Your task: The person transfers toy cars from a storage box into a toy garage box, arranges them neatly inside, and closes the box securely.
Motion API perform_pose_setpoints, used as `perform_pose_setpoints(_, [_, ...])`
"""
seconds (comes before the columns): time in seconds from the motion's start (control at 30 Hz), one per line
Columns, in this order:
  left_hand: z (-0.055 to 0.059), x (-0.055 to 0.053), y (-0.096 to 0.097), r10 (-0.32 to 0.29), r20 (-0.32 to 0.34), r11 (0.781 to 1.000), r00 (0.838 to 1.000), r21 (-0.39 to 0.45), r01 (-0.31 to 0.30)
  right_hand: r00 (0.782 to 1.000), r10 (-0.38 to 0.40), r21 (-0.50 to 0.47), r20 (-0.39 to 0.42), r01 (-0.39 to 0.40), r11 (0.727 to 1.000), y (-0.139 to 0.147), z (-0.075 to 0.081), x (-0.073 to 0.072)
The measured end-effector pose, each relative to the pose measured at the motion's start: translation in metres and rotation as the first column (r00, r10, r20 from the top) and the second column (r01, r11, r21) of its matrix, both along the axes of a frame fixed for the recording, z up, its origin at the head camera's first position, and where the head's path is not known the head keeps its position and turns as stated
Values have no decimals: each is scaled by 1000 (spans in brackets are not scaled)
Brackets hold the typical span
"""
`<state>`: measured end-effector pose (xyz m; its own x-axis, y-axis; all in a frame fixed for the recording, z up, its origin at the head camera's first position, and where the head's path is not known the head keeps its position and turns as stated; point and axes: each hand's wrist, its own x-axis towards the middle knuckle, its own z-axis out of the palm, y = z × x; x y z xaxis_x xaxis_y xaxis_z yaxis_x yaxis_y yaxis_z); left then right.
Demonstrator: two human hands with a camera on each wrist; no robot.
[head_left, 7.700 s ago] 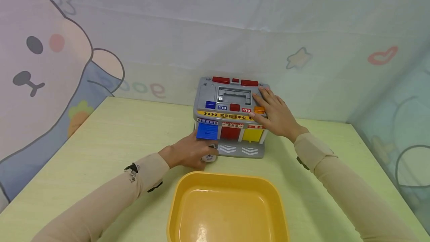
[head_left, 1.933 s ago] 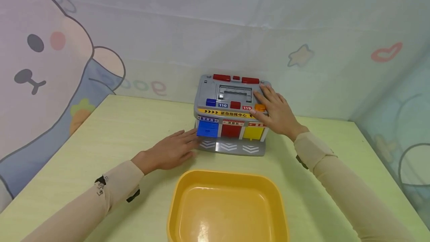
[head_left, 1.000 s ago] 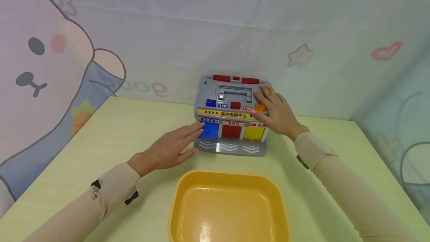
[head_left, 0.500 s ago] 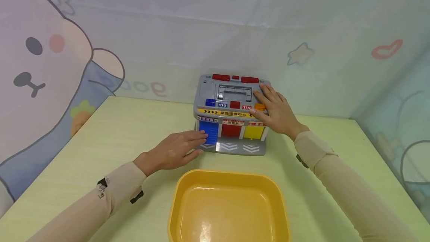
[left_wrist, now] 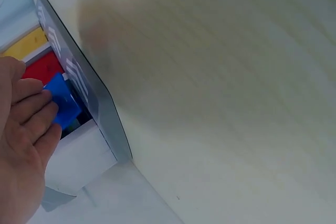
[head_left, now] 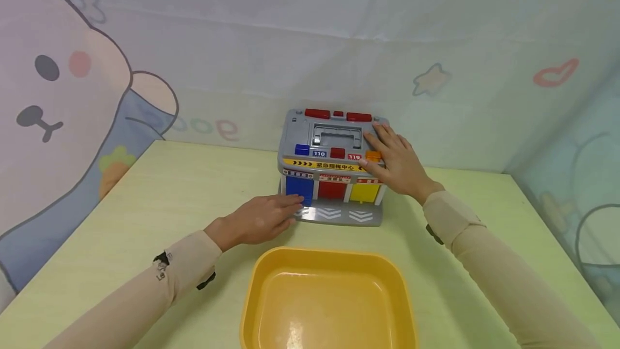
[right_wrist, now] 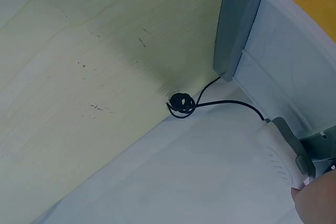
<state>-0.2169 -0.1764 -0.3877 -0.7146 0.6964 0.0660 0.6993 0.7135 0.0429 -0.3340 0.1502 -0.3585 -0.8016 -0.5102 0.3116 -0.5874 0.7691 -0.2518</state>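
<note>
A grey toy garage (head_left: 296,134) stands at the back of the table, with blue, red and yellow doors along its front. My left hand (head_left: 261,218) reaches in from the left, fingers extended, their tips against the lower part of the blue door (head_left: 298,187). In the left wrist view, that blue door (left_wrist: 64,104) tilts outward at its lower edge, with a dark gap beside it and the fingers on its face. My right hand (head_left: 399,163) rests on the garage roof's right end, fingers spread, beside the orange button (head_left: 373,155).
A yellow tray (head_left: 329,255) sits on the table (head_left: 203,182) in front of the garage. Behind hangs a printed cloth (head_left: 271,58). Next to the garage, the right wrist view shows a coiled black cord (right_wrist: 181,103).
Earlier my left hand held a small white toy car beneath the raised blue door; the car is out of sight now. The fingers have moved down and the door has swung lower. The right hand stays put.
</note>
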Motion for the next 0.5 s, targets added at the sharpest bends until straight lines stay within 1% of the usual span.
perform_pose_setpoints(0.17, [-3,0,1,-5,26,999,1000,-43,7,1000,3,-3,-3,-3,1000,0,-1,1])
perform_pose_setpoints(0.37, [-6,-2,1,24,117,997,993,-77,-15,1000,6,0,-1,-6,1000,-1,-1,1])
perform_pose_setpoints(0.5, [-7,-3,1,38,150,995,988,-95,-24,1000,6,5,0,-6,1000,0,-1,0])
